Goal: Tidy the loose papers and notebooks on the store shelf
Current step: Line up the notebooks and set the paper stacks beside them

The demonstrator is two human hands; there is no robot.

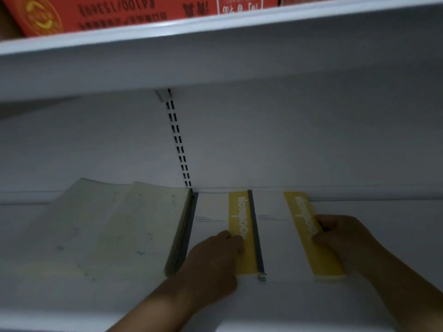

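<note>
Two white notebooks with yellow spine bands lie side by side on the white shelf (pixel 371 307). My left hand (pixel 215 257) rests on the left notebook (pixel 213 212), fingers curled at its yellow band. My right hand (pixel 340 236) grips the right edge of the right notebook (pixel 273 236) at its yellow band. To the left lie pale, stained loose papers (pixel 100 226) spread out flat, and a thin stack with a grey spine (pixel 184 236) leans beside them.
The shelf's white back wall carries a slotted upright rail (pixel 178 144). A higher white shelf (pixel 215 27) holds red boxes (pixel 96 13) overhead. Bare shelf surface lies to the right of my right hand.
</note>
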